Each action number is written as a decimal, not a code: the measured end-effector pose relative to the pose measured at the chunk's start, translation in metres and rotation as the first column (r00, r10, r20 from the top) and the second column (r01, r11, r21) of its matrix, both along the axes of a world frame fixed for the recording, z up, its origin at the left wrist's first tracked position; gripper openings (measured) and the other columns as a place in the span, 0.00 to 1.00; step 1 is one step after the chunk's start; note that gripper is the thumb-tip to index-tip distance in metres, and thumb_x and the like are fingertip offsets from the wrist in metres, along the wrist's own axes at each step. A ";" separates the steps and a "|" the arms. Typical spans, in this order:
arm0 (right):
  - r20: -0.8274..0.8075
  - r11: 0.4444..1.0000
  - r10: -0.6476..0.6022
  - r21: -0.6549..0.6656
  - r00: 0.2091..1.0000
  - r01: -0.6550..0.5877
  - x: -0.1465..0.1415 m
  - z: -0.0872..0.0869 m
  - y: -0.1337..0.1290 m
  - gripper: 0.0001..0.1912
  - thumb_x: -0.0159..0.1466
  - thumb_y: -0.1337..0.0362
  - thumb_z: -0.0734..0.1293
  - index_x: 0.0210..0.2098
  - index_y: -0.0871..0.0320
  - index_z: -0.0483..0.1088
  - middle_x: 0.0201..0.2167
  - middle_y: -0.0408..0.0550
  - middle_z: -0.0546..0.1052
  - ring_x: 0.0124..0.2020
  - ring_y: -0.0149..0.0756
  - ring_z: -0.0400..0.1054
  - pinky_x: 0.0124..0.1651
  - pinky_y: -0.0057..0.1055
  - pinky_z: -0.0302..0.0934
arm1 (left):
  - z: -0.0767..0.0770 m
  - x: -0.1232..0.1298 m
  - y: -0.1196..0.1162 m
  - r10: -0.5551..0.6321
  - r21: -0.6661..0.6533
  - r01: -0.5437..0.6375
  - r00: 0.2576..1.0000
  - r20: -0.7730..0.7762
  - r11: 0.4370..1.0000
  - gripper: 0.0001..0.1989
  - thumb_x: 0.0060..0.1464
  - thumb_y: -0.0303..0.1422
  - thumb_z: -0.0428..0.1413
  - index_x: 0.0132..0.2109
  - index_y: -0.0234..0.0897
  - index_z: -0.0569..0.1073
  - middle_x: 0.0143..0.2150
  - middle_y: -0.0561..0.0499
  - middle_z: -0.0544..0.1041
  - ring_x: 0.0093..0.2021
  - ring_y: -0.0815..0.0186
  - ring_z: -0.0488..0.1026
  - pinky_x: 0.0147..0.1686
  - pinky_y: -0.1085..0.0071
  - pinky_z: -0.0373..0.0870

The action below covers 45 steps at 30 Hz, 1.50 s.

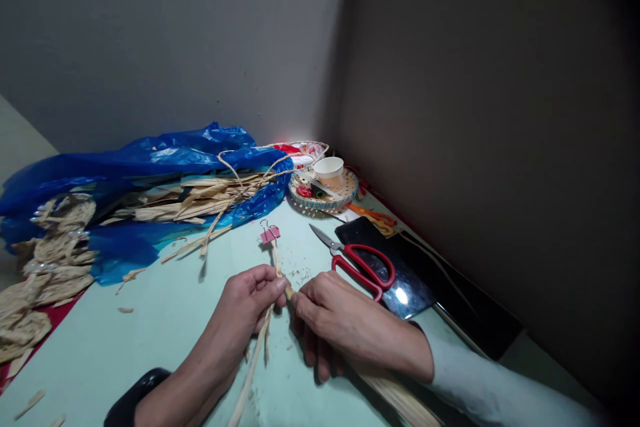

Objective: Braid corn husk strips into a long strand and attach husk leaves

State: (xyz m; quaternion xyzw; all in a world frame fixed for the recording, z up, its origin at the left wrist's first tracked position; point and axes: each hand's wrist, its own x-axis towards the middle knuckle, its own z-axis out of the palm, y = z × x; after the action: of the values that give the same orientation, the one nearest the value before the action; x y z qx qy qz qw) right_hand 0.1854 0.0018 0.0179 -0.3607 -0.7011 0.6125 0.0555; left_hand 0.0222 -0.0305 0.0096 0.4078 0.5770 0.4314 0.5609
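Two bare hands are meeting at the middle of a pale green tabletop (pixel 165 340), the left hand (pixel 249 299) pinching a cord of dried plant fiber (pixel 276 259) between thumb and fingers, seemingly to keep its strands from loosening. A pink binder clip (pixel 271 235) is biting the cord's far end, likely for the same reason. The right hand (pixel 333 312) is gripping a dried strip (pixel 289 292), its tip showing between the hands. Red-handled scissors (pixel 356 268) are lying just right, probably for easy reach; a blue plastic bag (pixel 195 140) is holding more strips (pixel 210 197) far left.
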 end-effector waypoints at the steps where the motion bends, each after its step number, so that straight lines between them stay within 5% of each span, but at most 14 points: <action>1: 0.025 0.999 0.021 0.027 0.999 -0.022 0.001 0.004 0.000 0.22 0.67 0.63 0.48 0.22 0.59 0.62 0.17 0.47 0.72 0.12 0.30 0.63 0.18 0.26 0.60 | 0.001 0.000 0.000 0.005 -0.006 -0.005 1.000 0.009 1.000 0.14 0.51 0.40 0.59 0.25 0.35 0.68 0.18 0.60 0.64 0.17 0.77 0.50 0.18 0.77 0.42; 4: 0.172 0.918 -0.009 0.392 0.985 -0.061 0.005 0.019 0.000 0.23 0.69 0.59 0.51 0.20 0.58 0.61 0.17 0.49 0.72 0.18 0.33 0.66 0.25 0.28 0.56 | 0.002 0.000 0.001 0.011 -0.040 -0.009 0.999 0.032 0.999 0.15 0.50 0.39 0.60 0.24 0.34 0.69 0.15 0.62 0.60 0.15 0.78 0.47 0.17 0.77 0.38; 7: 0.284 0.647 -0.168 0.754 0.944 -0.112 0.009 0.030 0.001 0.21 0.68 0.57 0.57 0.22 0.59 0.66 0.22 0.51 0.74 0.25 0.35 0.66 0.29 0.31 0.49 | 0.003 -0.002 0.002 0.014 -0.040 -0.011 0.998 0.060 0.999 0.15 0.48 0.40 0.61 0.24 0.34 0.69 0.15 0.61 0.62 0.15 0.79 0.47 0.16 0.78 0.38; 8: 0.293 0.610 -0.182 0.782 0.939 -0.126 0.010 0.030 0.001 0.19 0.68 0.57 0.58 0.25 0.59 0.68 0.25 0.52 0.74 0.26 0.35 0.66 0.30 0.32 0.48 | 0.003 -0.002 0.002 0.013 -0.040 -0.011 0.997 0.071 0.999 0.15 0.48 0.39 0.62 0.24 0.34 0.69 0.15 0.61 0.61 0.15 0.79 0.47 0.16 0.78 0.39; 10: 0.257 0.642 -0.149 0.759 0.955 -0.104 0.011 0.029 0.002 0.17 0.68 0.57 0.59 0.31 0.60 0.72 0.30 0.53 0.76 0.30 0.37 0.67 0.32 0.31 0.50 | 0.003 -0.003 0.002 0.012 -0.043 -0.008 0.996 0.089 0.999 0.15 0.48 0.40 0.62 0.24 0.33 0.70 0.14 0.62 0.59 0.15 0.80 0.46 0.16 0.79 0.39; 13: 0.104 0.767 -0.069 0.641 0.992 -0.014 0.012 0.023 0.002 0.18 0.69 0.55 0.58 0.37 0.59 0.74 0.34 0.50 0.77 0.37 0.37 0.67 0.38 0.29 0.53 | 0.002 -0.003 0.002 0.012 -0.053 -0.006 0.994 0.110 0.999 0.15 0.48 0.40 0.62 0.25 0.33 0.70 0.15 0.62 0.60 0.15 0.80 0.47 0.16 0.79 0.41; 18: 0.020 0.863 -0.032 0.504 0.999 0.017 0.009 0.014 0.004 0.20 0.70 0.54 0.57 0.32 0.59 0.73 0.28 0.45 0.75 0.31 0.32 0.65 0.33 0.27 0.51 | 0.003 -0.003 0.001 0.013 -0.051 -0.008 0.993 0.116 0.999 0.13 0.49 0.39 0.61 0.28 0.33 0.71 0.17 0.61 0.62 0.16 0.79 0.48 0.17 0.80 0.43; 23: 0.112 0.807 -0.064 0.590 0.992 -0.015 0.007 0.014 0.005 0.16 0.67 0.61 0.60 0.25 0.59 0.67 0.20 0.41 0.69 0.24 0.28 0.57 0.28 0.28 0.45 | 0.001 -0.003 0.001 0.007 -0.072 -0.004 0.999 0.040 0.997 0.14 0.50 0.39 0.60 0.26 0.32 0.73 0.14 0.64 0.51 0.16 0.79 0.41 0.16 0.77 0.36; 31: 0.192 0.734 -0.145 0.679 0.971 -0.025 0.009 0.021 0.001 0.14 0.63 0.66 0.60 0.20 0.58 0.61 0.16 0.40 0.62 0.22 0.28 0.50 0.28 0.29 0.43 | 0.001 0.003 0.000 0.038 -0.065 -0.042 0.997 -0.072 0.997 0.14 0.49 0.39 0.58 0.25 0.31 0.75 0.12 0.65 0.50 0.15 0.78 0.43 0.15 0.78 0.38; 34: 0.126 0.780 -0.121 0.625 0.985 0.016 0.008 0.022 0.003 0.16 0.62 0.65 0.61 0.19 0.59 0.61 0.15 0.40 0.62 0.20 0.27 0.50 0.27 0.28 0.43 | 0.003 0.007 0.002 0.061 -0.064 -0.067 0.994 -0.092 0.996 0.13 0.47 0.38 0.58 0.24 0.31 0.74 0.11 0.60 0.60 0.12 0.79 0.49 0.14 0.79 0.41; 37: -0.031 0.915 -0.035 0.402 0.999 0.045 0.003 0.019 0.004 0.16 0.64 0.65 0.59 0.21 0.60 0.67 0.18 0.43 0.71 0.21 0.26 0.60 0.27 0.25 0.48 | 0.003 0.009 0.003 0.078 -0.060 -0.083 0.994 -0.083 0.995 0.11 0.43 0.37 0.59 0.23 0.32 0.73 0.15 0.53 0.70 0.13 0.74 0.62 0.16 0.78 0.54; 39: -0.134 0.957 -0.027 0.281 0.991 0.064 -0.001 0.016 0.003 0.16 0.65 0.66 0.57 0.25 0.61 0.71 0.21 0.45 0.75 0.24 0.28 0.66 0.30 0.23 0.53 | 0.003 0.009 0.002 0.084 -0.051 -0.088 0.994 -0.073 0.995 0.11 0.41 0.37 0.59 0.22 0.32 0.73 0.15 0.53 0.70 0.14 0.73 0.64 0.17 0.78 0.57; 43: -0.080 0.898 -0.093 0.423 0.992 0.118 -0.006 0.013 -0.006 0.15 0.66 0.65 0.57 0.27 0.60 0.71 0.21 0.43 0.73 0.24 0.28 0.64 0.27 0.25 0.49 | 0.003 0.006 0.001 0.084 -0.041 -0.087 0.994 -0.063 0.995 0.12 0.43 0.37 0.59 0.21 0.32 0.72 0.14 0.55 0.69 0.12 0.80 0.50 0.14 0.79 0.42; 45: -0.005 0.851 -0.116 0.516 0.993 0.102 -0.007 0.016 -0.009 0.15 0.65 0.65 0.58 0.27 0.59 0.71 0.20 0.43 0.71 0.22 0.28 0.59 0.25 0.27 0.45 | 0.003 0.005 0.001 0.083 -0.038 -0.084 0.996 -0.044 0.996 0.12 0.44 0.36 0.59 0.21 0.32 0.73 0.15 0.54 0.68 0.14 0.78 0.52 0.16 0.80 0.45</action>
State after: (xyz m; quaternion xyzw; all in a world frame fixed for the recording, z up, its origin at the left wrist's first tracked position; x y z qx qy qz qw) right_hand 0.1788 -0.0075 0.0335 -0.3800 -0.8183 0.3940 0.1755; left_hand 0.0271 -0.0291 0.0126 0.3810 0.6138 0.4341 0.5382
